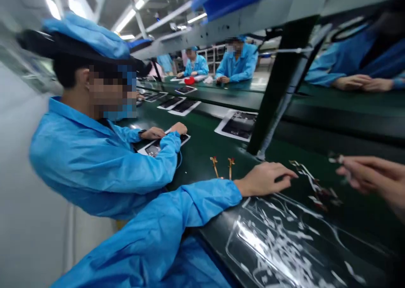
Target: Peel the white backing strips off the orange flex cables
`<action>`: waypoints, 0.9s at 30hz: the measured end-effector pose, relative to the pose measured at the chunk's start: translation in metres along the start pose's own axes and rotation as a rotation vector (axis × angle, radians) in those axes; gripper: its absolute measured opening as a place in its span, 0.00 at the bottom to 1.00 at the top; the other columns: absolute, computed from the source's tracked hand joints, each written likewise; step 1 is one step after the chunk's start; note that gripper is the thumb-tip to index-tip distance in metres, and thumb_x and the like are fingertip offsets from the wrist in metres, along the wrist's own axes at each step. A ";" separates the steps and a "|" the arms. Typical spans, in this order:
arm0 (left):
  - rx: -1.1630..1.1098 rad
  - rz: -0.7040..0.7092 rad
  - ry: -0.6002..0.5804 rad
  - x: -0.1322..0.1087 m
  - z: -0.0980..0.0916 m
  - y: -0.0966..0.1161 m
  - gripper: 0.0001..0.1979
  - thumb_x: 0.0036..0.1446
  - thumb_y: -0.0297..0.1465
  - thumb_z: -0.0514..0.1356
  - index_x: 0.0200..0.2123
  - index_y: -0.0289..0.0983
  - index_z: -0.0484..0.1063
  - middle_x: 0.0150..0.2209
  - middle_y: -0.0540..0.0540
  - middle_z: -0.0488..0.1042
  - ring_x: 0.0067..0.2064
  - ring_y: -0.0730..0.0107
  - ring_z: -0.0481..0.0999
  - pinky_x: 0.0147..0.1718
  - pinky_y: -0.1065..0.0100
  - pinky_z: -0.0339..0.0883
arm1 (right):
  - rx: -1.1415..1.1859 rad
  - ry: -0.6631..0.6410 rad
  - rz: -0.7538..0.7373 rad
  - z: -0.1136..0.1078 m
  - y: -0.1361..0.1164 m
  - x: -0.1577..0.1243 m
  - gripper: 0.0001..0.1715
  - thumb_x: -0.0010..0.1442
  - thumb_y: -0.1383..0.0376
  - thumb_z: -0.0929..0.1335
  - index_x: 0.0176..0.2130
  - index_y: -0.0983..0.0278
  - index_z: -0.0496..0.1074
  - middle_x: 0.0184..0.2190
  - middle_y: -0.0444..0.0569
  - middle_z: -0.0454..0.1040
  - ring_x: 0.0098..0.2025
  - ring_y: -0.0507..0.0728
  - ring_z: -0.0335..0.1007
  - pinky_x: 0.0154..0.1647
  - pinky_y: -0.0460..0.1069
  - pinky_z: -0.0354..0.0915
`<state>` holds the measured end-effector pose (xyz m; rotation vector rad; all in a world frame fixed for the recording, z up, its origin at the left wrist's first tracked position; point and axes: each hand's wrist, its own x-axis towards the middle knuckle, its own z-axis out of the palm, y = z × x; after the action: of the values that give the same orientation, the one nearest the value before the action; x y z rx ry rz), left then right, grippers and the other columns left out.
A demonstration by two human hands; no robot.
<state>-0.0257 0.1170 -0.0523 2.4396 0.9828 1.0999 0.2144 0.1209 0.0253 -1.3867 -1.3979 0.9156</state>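
Note:
My left hand (pixel 267 179) rests low over the green bench, its fingers stretched forward and the thumb apart, holding nothing that I can see. Just beyond its fingertips lie several thin flex cables (pixel 311 182) in a loose cluster of white, brown and dark pieces. At the right edge my right hand (pixel 373 174), somewhat blurred, pinches a small electronic part (pixel 335 158) between thumb and finger; its exact kind is too blurred to tell. Two orange-gold flex cables (pixel 231 168) lie on the bench behind my left wrist.
A clear sheet strewn with white strips (pixel 278 245) covers the near bench. A dark post (pixel 281 85) rises beyond my left hand. On the left a co-worker in blue (pixel 104 165) handles a tablet-like panel (pixel 153 148). More panels (pixel 238 124) lie farther along; other people sit opposite.

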 end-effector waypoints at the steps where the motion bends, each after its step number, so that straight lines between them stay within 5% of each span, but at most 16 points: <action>1: -0.017 -0.001 -0.028 -0.001 -0.001 0.002 0.16 0.69 0.33 0.53 0.51 0.32 0.77 0.49 0.41 0.80 0.51 0.66 0.79 0.57 0.67 0.69 | 0.123 -0.022 0.009 0.002 -0.007 -0.004 0.19 0.42 0.44 0.79 0.32 0.50 0.82 0.33 0.55 0.76 0.26 0.55 0.62 0.21 0.53 0.59; 5: -0.101 -0.059 -0.194 -0.001 -0.011 0.009 0.20 0.68 0.39 0.57 0.56 0.33 0.74 0.51 0.40 0.78 0.53 0.62 0.77 0.57 0.63 0.69 | 0.190 -0.004 0.022 0.013 -0.025 -0.012 0.21 0.42 0.49 0.81 0.33 0.59 0.82 0.32 0.51 0.76 0.27 0.50 0.62 0.22 0.48 0.58; 10: -0.386 -0.184 -0.300 0.012 -0.004 0.021 0.40 0.59 0.48 0.67 0.67 0.34 0.61 0.58 0.37 0.74 0.57 0.59 0.75 0.55 0.63 0.70 | 0.291 -0.044 0.041 0.021 -0.019 -0.013 0.21 0.45 0.53 0.80 0.34 0.64 0.80 0.33 0.49 0.77 0.26 0.48 0.62 0.23 0.45 0.59; 12: -0.432 -0.201 -0.319 0.020 0.008 0.023 0.36 0.61 0.45 0.66 0.65 0.33 0.64 0.58 0.36 0.74 0.57 0.59 0.75 0.55 0.64 0.69 | 0.301 -0.092 0.057 0.022 -0.019 -0.016 0.20 0.46 0.54 0.80 0.33 0.65 0.80 0.33 0.50 0.77 0.25 0.47 0.62 0.23 0.45 0.60; 15: -0.422 -0.230 -0.340 0.029 0.022 0.020 0.16 0.69 0.36 0.58 0.52 0.30 0.76 0.50 0.39 0.80 0.51 0.63 0.79 0.54 0.66 0.68 | 0.319 -0.089 0.037 0.017 -0.026 -0.018 0.18 0.48 0.56 0.79 0.34 0.65 0.79 0.32 0.48 0.77 0.25 0.47 0.62 0.23 0.45 0.60; 20: -0.525 -0.272 -0.393 0.035 0.020 0.014 0.20 0.73 0.38 0.50 0.47 0.31 0.77 0.36 0.45 0.80 0.36 0.73 0.79 0.45 0.71 0.69 | 0.318 -0.013 -0.017 0.003 -0.030 -0.016 0.15 0.51 0.57 0.78 0.34 0.64 0.78 0.30 0.46 0.74 0.25 0.46 0.61 0.23 0.44 0.59; 27: -0.505 -0.431 -0.373 0.043 0.018 0.011 0.18 0.72 0.34 0.48 0.49 0.32 0.74 0.24 0.55 0.60 0.25 0.77 0.59 0.29 0.74 0.56 | 0.160 -0.224 0.086 0.016 -0.011 -0.011 0.16 0.50 0.56 0.79 0.31 0.66 0.80 0.27 0.49 0.75 0.24 0.48 0.62 0.22 0.45 0.59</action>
<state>0.0135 0.1387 -0.0357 1.8209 0.9105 0.6178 0.1952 0.1103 0.0296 -1.2612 -1.4035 1.2439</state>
